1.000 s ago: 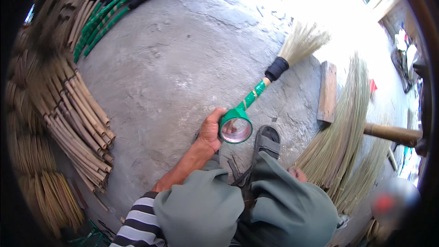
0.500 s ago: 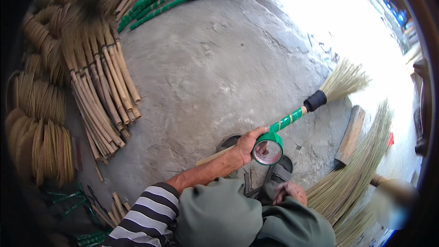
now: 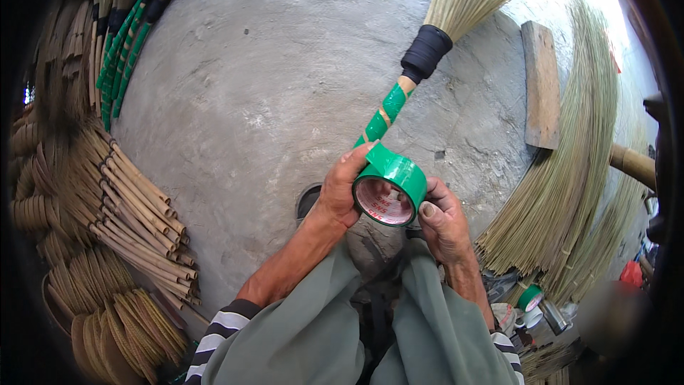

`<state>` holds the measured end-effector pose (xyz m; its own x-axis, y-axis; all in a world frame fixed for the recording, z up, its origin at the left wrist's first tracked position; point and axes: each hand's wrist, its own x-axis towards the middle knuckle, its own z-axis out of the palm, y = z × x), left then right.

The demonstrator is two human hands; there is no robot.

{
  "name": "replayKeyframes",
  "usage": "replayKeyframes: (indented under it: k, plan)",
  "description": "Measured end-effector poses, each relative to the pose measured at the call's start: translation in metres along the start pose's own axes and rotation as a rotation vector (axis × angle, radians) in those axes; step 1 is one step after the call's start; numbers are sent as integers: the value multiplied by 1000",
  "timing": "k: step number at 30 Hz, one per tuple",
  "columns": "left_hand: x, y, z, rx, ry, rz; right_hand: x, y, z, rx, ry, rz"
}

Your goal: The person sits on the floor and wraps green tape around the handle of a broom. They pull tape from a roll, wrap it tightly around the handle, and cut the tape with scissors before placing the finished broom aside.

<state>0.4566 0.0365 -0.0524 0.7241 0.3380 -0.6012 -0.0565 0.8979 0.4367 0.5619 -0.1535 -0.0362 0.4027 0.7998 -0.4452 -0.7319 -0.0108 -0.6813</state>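
A straw broom [image 3: 474, 0] slants away from me, with a black binding [image 3: 426, 53] at its neck and green tape wound in a spiral down its handle [image 3: 379, 122]. My left hand [image 3: 338, 189] is closed around this handle, its thumb at the edge of the tape. A roll of green tape [image 3: 402, 173] hangs at the handle, joined to it by its loose strip. Curled fingers of my right hand [image 3: 445, 222] pinch the roll's right rim. The lower handle is hidden behind my left hand and forearm.
Bamboo-handled brooms [image 3: 142, 217] and coiled bundles [image 3: 132, 335] lie at the left, with green-taped brooms [image 3: 121, 64] beyond. At the right are a wooden block [image 3: 541, 85] and long straw [image 3: 570, 171]. Another tape roll [image 3: 530, 298] lies lower right, near a metal cylinder [image 3: 554, 316].
My right hand has come up from my lap to the tape roll. The broom has swung steeper, pointing more straight ahead. The view has turned to the right and downward.
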Motion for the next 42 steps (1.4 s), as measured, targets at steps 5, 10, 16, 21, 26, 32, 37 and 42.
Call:
replayKeyframes:
  k: [5, 10, 16, 21, 26, 32, 37, 42]
  plan:
    - [-5, -3, -12, 562, 48, 235, -11, -9, -8, -24, 18, 8]
    - [-39, 0, -31, 576, 153, 157, -12, 0, -11, -97, 46, 13]
    - [-63, -3, -40, 618, 231, 233, -12, 10, -6, -185, 0, 53]
    - [-63, 3, -49, 1413, 424, 729, -11, 15, -6, -311, 18, 94]
    - [-36, -21, -54, 1574, 434, 477, -12, 23, -9, -293, 25, 79]
    - [-5, -13, -51, 1454, 376, 411, -9, 21, -8, -242, 69, 54]
    - [30, -7, -35, 1427, 331, 343, 0, 12, -9, -297, 96, 7]
    - [32, -14, -35, 1375, 335, 493, 7, 2, -12, -270, 69, -59]
